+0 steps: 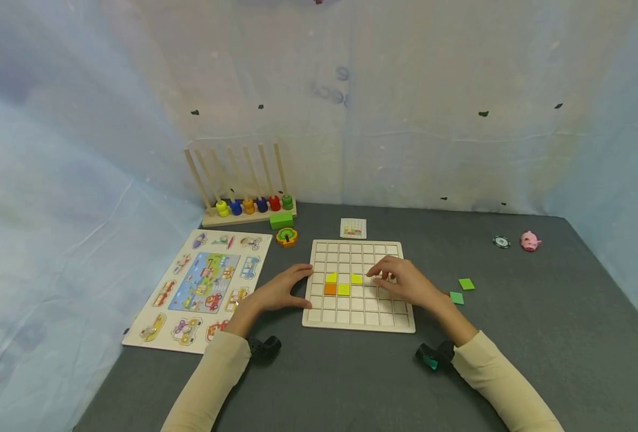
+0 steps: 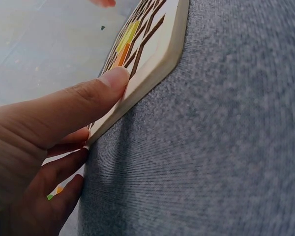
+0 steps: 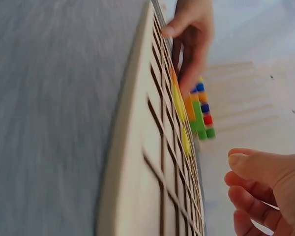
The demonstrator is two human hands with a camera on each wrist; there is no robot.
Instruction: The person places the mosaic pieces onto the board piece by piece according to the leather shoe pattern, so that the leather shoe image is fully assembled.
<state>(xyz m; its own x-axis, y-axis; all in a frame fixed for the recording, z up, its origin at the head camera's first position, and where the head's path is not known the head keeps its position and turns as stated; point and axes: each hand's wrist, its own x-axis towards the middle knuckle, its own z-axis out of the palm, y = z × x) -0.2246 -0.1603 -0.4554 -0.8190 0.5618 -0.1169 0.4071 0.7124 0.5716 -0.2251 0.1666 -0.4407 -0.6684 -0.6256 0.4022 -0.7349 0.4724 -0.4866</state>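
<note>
The left hand is spread at the left edge of the square pale wooden board with a grooved grid, thumb on the near part of that edge and fingers on the far part; it touches the board without closing round it. The right hand is above the board, its fingers loosely bent, with nothing visible between thumb and fingertips. Just left of those fingertips lies a flat yellow square tile on the grid. Farther left is a second yellow tile, with a flat orange square tile on its near side and a third yellow tile right of the orange one. Two flat green square tiles lie on the dark grey cloth, right of the board.
</note>
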